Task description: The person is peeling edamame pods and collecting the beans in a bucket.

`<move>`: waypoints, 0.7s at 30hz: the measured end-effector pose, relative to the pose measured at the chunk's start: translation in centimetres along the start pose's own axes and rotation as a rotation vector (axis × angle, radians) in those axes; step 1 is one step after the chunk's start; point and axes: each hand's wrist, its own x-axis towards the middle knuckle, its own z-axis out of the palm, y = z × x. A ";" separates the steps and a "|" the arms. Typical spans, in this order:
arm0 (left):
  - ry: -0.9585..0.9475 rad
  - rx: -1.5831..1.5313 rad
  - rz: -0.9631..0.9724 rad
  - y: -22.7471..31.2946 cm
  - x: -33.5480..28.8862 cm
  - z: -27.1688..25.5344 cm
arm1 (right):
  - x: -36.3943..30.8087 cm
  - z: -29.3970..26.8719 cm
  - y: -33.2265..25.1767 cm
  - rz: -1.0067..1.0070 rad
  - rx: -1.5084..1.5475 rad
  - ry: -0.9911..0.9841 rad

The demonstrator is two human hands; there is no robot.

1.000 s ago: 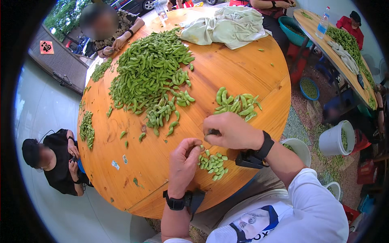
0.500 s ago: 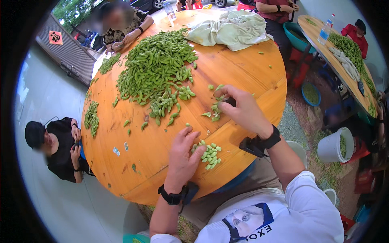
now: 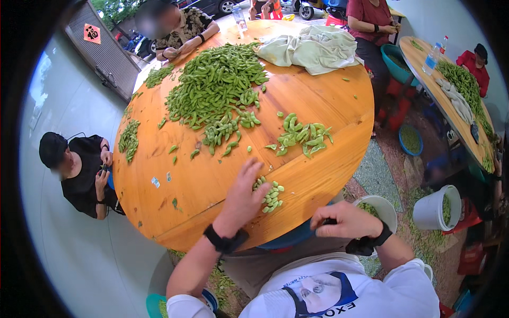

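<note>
Whereas the right hand had been down among the small group of pods half a second earlier, it had now drawn back to the near right edge of the table, close to a white bucket in view. Its fingers were curled in, with a small dark thing at the thumb; whether they gripped anything more could not be told. The left hand was open, its fingers straighter than before, just left of the shelled beans and partly hiding them. Beyond these, the pods now lay uncovered, while the large pod heap stayed at the far left.
</note>
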 end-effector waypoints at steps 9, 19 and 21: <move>-0.023 0.172 0.022 -2.3 4.4 -1.1 | -1.2 6.0 12.5 0.333 -0.358 0.060; -0.090 0.234 0.038 -3.2 5.7 -1.9 | -1.0 7.3 14.6 0.213 -0.322 0.192; -0.181 0.189 0.041 -2.4 5.1 -1.8 | -1.0 7.1 13.7 0.277 -0.325 0.177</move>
